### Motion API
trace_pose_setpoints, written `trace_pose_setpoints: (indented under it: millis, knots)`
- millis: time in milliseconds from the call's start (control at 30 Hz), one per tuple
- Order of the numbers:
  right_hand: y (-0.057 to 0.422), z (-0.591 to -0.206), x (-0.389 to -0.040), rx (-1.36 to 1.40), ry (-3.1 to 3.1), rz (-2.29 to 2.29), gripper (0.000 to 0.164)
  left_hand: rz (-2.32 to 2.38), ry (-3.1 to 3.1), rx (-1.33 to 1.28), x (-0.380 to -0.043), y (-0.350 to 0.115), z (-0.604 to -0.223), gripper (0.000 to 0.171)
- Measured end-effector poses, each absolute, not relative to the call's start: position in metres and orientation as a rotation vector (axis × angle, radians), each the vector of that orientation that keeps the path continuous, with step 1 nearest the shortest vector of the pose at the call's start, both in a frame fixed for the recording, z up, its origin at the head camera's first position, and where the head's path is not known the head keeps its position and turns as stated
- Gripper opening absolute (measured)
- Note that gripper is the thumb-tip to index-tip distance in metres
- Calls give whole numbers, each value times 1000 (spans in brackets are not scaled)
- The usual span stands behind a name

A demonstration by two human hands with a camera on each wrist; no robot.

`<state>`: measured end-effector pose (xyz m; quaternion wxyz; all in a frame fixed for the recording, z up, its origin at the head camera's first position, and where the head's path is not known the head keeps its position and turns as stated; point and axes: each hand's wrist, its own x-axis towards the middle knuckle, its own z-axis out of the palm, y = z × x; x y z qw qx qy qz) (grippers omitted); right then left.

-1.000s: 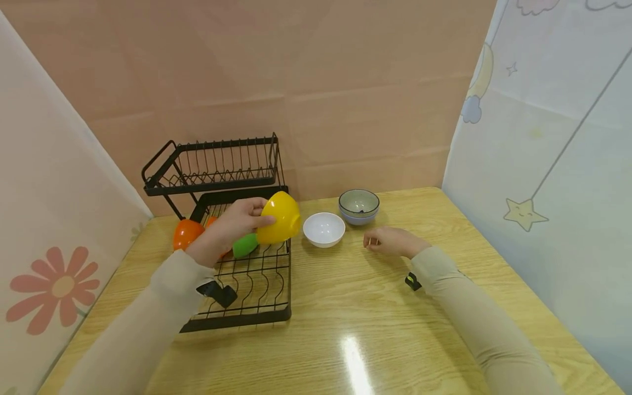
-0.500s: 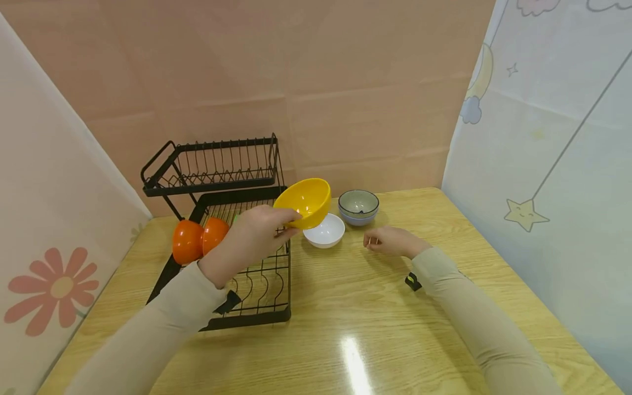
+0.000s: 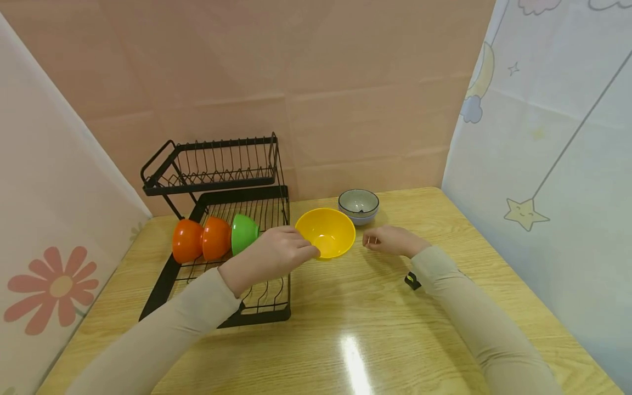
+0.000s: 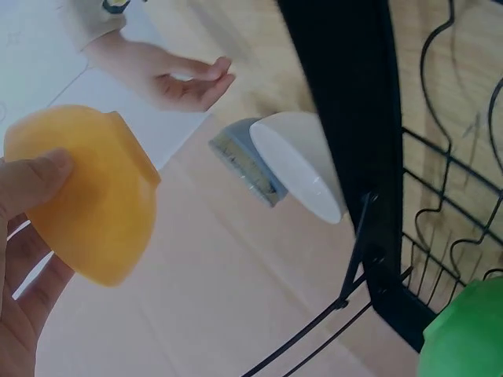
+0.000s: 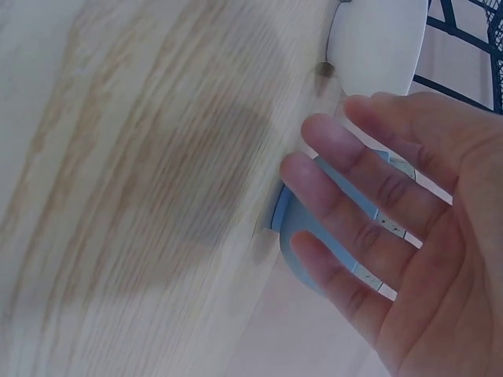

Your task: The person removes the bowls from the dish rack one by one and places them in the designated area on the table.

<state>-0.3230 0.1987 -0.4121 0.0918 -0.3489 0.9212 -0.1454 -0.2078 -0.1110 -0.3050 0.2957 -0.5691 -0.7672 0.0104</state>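
Note:
My left hand point(image 3: 276, 251) pinches a yellow bowl point(image 3: 329, 226) by its rim, thumb on the outside wall in the left wrist view. The bowl is mouth up and raised in front of a white bowl point(image 4: 292, 161), which it hides in the head view. My right hand point(image 3: 393, 240) holds nothing and stays low over the wooden table, fingers loosely bent. Nearest to it are the grey-green patterned bowl point(image 3: 358, 203) and the blue one point(image 3: 362, 220) under it. In the right wrist view the white bowl point(image 5: 383, 47) lies beyond my fingertips.
A black two-tier dish rack point(image 3: 259, 317) stands on the left. Along its lower tier, two orange bowls point(image 3: 186, 242) and a green bowl point(image 3: 243, 233) sit on their sides in a row. A peach cloth point(image 3: 365, 99) hangs behind the table, with printed sheets at both sides.
My left hand has carried the yellow bowl right, away from the rack, and turned it from its side to mouth up. The right hand has stayed almost still.

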Motion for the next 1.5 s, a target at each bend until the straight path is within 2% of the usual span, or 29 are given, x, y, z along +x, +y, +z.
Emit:
trace_pose_setpoints:
  millis: [533, 833, 1033, 1200, 1333, 1500]
  knots:
    - [198, -407, -323, -1074, 2774, -412, 11, 53, -2084, -1533, -217, -113, -326, 8]
    - [192, -375, -313, -1190, 3001, -479, 7, 84, -2103, -1521, -217, -116, -322, 6]
    - [181, -345, -300, -1386, 3208, -695, 32, 72, -2101, -1528, -218, -117, -321, 6]
    - [168, -323, -285, -1689, 3178, -779, 48, 70, -2124, -1513, -219, -118, -320, 7]
    - [154, -309, -272, -1953, 3053, -781, 54, 78, -2131, -1499, -219, -118, -320, 8]
    - [138, -305, -258, -2126, 2931, -678, 57, 77, -2125, -1485, -219, -118, -320, 9]
